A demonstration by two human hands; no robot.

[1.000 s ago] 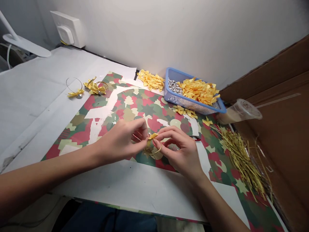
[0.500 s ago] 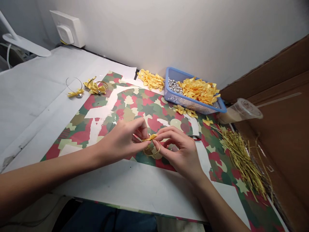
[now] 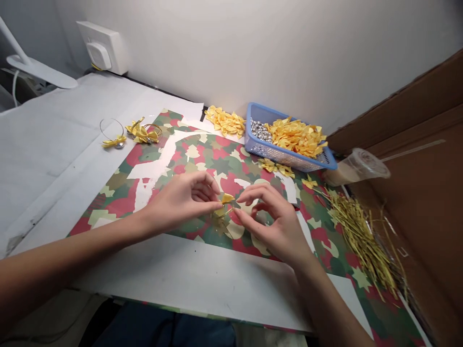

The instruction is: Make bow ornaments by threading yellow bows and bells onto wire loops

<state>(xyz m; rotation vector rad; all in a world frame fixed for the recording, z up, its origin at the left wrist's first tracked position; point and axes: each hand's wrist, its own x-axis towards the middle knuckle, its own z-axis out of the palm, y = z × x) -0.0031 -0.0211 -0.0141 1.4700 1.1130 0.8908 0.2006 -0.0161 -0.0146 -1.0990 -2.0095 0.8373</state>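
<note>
Head view: hands [image 3: 183,200] [image 3: 275,224] either side of a yellow ribbon bow [image 3: 227,198]

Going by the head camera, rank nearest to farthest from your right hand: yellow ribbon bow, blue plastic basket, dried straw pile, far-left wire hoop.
From the right hand:
1. Yellow ribbon bow, just left
2. Blue plastic mesh basket, ahead
3. Dried yellow straw pile, right
4. Wire hoop with yellow bow, far left

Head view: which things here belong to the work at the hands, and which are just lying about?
Belonging: left hand; right hand; yellow ribbon bow; blue basket of ribbon bows and silver beads; loose bows; wire hoops with bows.

Lying about: plastic cup; wall socket; desk lamp; cardboard box.
</note>
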